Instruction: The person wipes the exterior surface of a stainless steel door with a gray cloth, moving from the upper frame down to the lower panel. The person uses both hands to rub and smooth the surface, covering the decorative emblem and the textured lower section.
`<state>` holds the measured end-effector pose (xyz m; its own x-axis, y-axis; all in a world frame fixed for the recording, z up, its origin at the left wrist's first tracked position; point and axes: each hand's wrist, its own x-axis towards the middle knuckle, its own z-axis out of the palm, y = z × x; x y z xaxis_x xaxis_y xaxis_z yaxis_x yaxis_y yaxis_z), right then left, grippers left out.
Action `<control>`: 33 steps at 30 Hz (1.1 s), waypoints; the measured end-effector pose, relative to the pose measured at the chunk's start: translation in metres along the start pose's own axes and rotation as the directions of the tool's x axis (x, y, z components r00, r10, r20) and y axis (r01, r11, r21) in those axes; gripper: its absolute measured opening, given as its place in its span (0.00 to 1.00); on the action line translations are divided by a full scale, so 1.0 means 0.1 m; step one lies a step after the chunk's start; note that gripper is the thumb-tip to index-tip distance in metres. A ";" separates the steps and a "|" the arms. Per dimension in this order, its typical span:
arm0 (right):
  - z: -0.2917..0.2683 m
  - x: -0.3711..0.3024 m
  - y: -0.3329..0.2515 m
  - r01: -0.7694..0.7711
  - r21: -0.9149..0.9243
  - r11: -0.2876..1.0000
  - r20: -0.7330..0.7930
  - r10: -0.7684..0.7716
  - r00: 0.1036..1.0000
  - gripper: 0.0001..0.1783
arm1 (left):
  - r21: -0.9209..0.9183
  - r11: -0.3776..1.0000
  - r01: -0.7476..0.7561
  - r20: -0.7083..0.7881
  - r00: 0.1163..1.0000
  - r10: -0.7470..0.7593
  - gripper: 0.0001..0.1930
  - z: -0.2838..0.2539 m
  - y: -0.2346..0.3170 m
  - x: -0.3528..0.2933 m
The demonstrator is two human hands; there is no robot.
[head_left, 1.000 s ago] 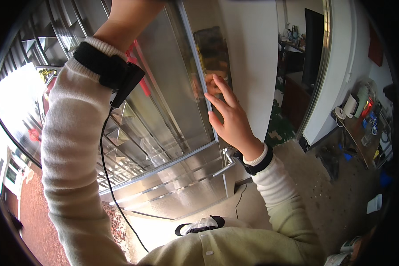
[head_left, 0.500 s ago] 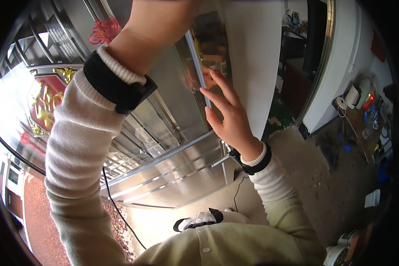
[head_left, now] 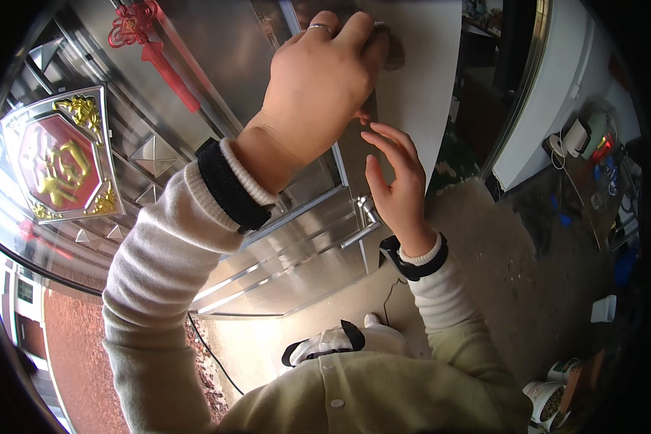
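Observation:
My left hand [head_left: 322,83] reaches up to the edge of the shiny metal door. Its fingers are bent around a brown, rough-textured pad [head_left: 393,52], most of it hidden behind the hand; its exact kind is unclear. A ring shows on one finger. Just below and to the right, my right hand [head_left: 401,184] is raised with thumb and fingers apart, holding nothing. It is close to the metal door [head_left: 257,278] and above its lever handle [head_left: 362,228]. Whether the right fingertips touch the door, I cannot tell.
Red knot ornaments [head_left: 134,25] and a red-and-gold plaque [head_left: 61,159] decorate the metalwork at left. A black cable [head_left: 213,358] runs along the floor. At right are a cluttered table [head_left: 582,199], a white container [head_left: 603,309] and buckets [head_left: 546,401].
My left hand has come down and right into view, bringing the brown pad into sight. My right hand has shifted slightly right and down. The view has turned, showing more of the plaque.

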<state>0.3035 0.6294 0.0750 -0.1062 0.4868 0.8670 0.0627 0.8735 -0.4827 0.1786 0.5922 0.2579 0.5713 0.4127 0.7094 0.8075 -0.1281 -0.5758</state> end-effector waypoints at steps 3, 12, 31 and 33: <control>0.01 -0.04 0.03 -0.018 0.005 1.000 -0.001 0.018 1.000 0.25 | 0.019 1.000 0.015 0.089 0.996 -0.016 0.25 0.13 0.14 -0.21; 0.24 -0.12 0.10 -0.161 0.315 0.935 -0.051 0.186 0.981 0.28 | -0.225 0.961 0.159 0.114 0.984 -0.136 0.26 0.26 0.32 -0.59; 0.48 0.62 -0.32 -0.018 0.198 0.980 -0.314 0.080 0.946 0.36 | -0.350 0.820 0.453 0.215 0.891 -0.400 0.26 -0.21 0.05 -0.52; 0.49 0.71 -0.34 0.055 0.119 0.991 -0.369 -0.008 0.929 0.33 | -0.380 0.836 0.397 0.148 0.918 -0.368 0.28 -0.30 0.03 -0.61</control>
<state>0.2454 0.6348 0.1472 0.2675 0.4445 0.8549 -0.0616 0.8933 -0.4452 0.1509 0.5401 0.2249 0.2052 0.5597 0.8029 0.9573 -0.2856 -0.0455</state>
